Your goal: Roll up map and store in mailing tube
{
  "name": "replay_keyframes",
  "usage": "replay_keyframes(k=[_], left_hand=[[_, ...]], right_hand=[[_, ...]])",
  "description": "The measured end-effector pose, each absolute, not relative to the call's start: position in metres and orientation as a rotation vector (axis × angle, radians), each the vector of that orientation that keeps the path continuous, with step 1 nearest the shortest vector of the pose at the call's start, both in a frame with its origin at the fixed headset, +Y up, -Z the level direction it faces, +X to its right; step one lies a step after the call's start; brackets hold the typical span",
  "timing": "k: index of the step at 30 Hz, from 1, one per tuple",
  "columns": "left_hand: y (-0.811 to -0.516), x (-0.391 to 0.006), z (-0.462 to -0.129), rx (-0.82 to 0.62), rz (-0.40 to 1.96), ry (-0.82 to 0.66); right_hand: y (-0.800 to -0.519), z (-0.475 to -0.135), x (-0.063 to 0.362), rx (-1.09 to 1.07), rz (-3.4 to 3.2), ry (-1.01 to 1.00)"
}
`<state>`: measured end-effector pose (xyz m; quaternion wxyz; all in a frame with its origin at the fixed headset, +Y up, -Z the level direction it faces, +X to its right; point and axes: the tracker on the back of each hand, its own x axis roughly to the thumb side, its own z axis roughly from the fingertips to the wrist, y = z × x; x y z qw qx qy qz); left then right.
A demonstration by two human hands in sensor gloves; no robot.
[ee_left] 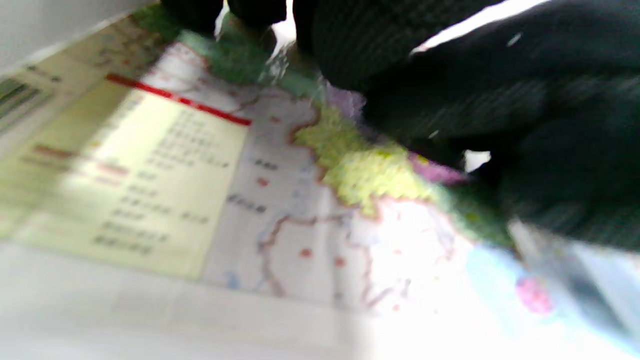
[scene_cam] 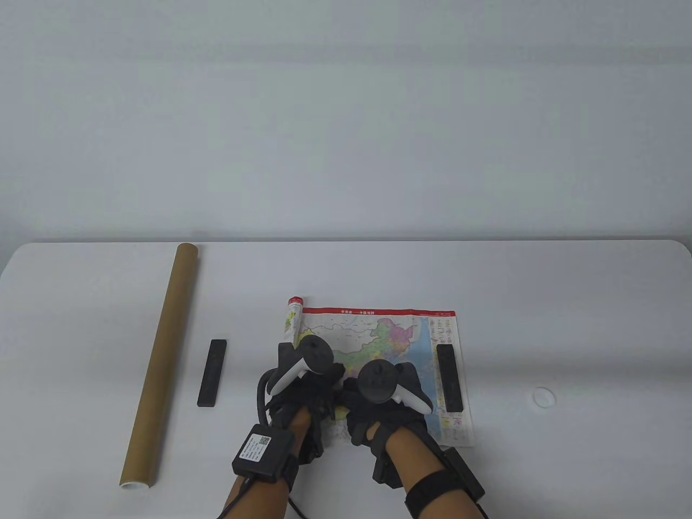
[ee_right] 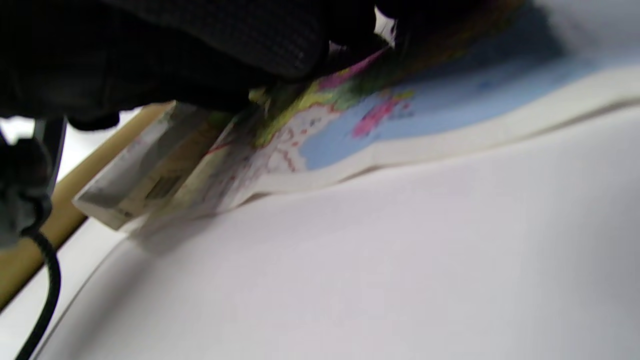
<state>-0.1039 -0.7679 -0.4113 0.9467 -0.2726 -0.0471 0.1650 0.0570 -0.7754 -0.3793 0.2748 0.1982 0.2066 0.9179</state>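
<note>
The colourful map [scene_cam: 389, 335] lies on the white table, its left part rolled into a narrow roll [scene_cam: 292, 319] that runs front to back. My left hand [scene_cam: 308, 386] is closed over the roll's near part. My right hand [scene_cam: 376, 411] presses on the map right beside it, fingers curled on the paper. In the left wrist view, gloved fingers [ee_left: 500, 100] rest on the map [ee_left: 280, 210]. In the right wrist view, the glove [ee_right: 200, 45] sits over the map [ee_right: 400, 120] near the roll's end [ee_right: 130, 195]. The brown mailing tube [scene_cam: 162, 357] lies far left, open end nearest me.
A black bar weight [scene_cam: 450, 384] lies on the map's right edge. A second black bar [scene_cam: 212, 373] lies on the table between tube and map. A small white round cap [scene_cam: 543, 397] sits in the table at the right. The tube [ee_right: 30, 250] shows in the right wrist view.
</note>
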Motion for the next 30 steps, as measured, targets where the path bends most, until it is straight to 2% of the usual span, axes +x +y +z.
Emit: replay_keyframes(k=[3, 7, 12, 16, 20, 22, 30], left_hand=[[-0.769, -0.101, -0.412, -0.601, 0.303, -0.116], [-0.770, -0.093, -0.410, -0.591, 0.223, -0.125], [-0.771, -0.091, -0.409, -0.589, 0.199, -0.129], [-0.770, -0.091, -0.409, -0.589, 0.195, -0.129], [-0.771, -0.090, -0.408, -0.582, 0.186, -0.130], [-0.771, -0.089, -0.408, -0.581, 0.188, -0.131], [-0.770, -0.090, -0.407, -0.587, 0.181, -0.130]], right_hand=[[-0.768, -0.380, 0.065, 0.544, 2.493, 0.542], [-0.754, -0.386, 0.092, 0.487, 2.633, 0.447], [-0.744, -0.396, 0.148, 0.199, 2.847, 0.337], [-0.760, -0.396, 0.184, -0.022, 2.911, 0.377], [-0.774, -0.394, 0.189, -0.091, 2.942, 0.427], [-0.772, -0.394, 0.182, -0.114, 3.016, 0.320], [-0.765, -0.398, 0.192, -0.222, 2.953, 0.249]])
